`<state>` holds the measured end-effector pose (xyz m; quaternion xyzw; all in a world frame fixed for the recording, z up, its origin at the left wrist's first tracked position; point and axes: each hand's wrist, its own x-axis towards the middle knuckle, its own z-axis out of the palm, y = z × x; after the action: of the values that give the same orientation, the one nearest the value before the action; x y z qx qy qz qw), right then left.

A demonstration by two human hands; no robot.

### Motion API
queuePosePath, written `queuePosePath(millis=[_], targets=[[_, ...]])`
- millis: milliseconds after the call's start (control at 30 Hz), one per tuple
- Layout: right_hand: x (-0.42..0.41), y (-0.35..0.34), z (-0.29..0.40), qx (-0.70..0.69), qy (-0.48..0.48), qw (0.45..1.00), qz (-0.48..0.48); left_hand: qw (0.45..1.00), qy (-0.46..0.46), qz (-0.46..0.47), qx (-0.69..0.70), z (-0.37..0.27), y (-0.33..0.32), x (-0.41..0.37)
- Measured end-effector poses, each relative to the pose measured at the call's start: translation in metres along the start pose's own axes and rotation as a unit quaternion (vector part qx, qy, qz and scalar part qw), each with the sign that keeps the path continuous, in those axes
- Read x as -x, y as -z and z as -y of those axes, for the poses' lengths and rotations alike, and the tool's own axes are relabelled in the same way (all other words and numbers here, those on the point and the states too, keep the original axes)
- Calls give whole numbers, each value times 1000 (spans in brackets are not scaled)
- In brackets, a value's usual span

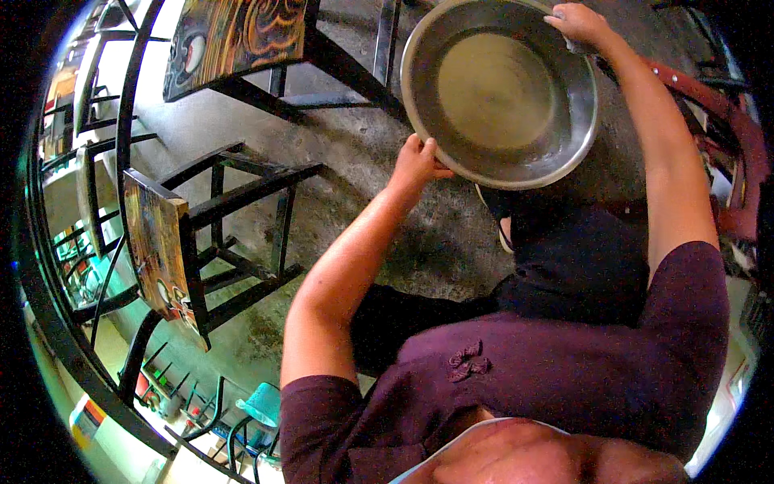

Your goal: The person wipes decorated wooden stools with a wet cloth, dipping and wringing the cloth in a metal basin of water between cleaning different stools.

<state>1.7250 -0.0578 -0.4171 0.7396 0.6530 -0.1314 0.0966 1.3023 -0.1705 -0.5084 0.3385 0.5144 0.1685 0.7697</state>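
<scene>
A large round metal basin (417, 78) is held out over the floor, tilted so its inside shows. Its middle looks dull yellow-green; whether that is liquid or the bare bottom I cannot tell. My left hand (418, 160) grips the rim at the lower left, thumb on top and some fingers hidden beneath. At the upper right, my right hand (579, 25) is closed over the opposite rim. A small pale thing, possibly a cloth, shows under that hand. The basin's top edge reaches the picture's upper border.
A stool with a painted wooden seat (158, 248) and black frame lies on its side at left. Above it stands a painted tabletop (242, 39) on dark legs. Reddish-brown furniture (701, 97) is close to my right arm. A turquoise seat (260, 402) shows at lower left.
</scene>
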Motion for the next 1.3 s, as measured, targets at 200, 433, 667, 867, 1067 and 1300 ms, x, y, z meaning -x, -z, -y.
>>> queuePosePath(millis=[200, 433, 667, 867, 1067, 1300], targets=[[-68, -39, -58, 12, -50, 999, 17, 997, -42, -67, -22, -3, -28, -53], [-118, -49, -62, -1, -53, 998, 39, 992, -100, -80, -19, -17, -34, -96], [-153, -52, -67, -48, 0, 997, 63, 996, -79, -50, 15, -33, -20, -105], [-155, -28, -58, -198, -32, 968, -151, 954, -29, -76, -288, -27, 29, -25], [-106, 143, 107, -448, 106, 792, -401, 934, 143, 1, -326, -92, 16, 116], [-73, 211, 324, -309, 404, 801, -317, 964, 156, 150, -157, -119, 9, 203]])
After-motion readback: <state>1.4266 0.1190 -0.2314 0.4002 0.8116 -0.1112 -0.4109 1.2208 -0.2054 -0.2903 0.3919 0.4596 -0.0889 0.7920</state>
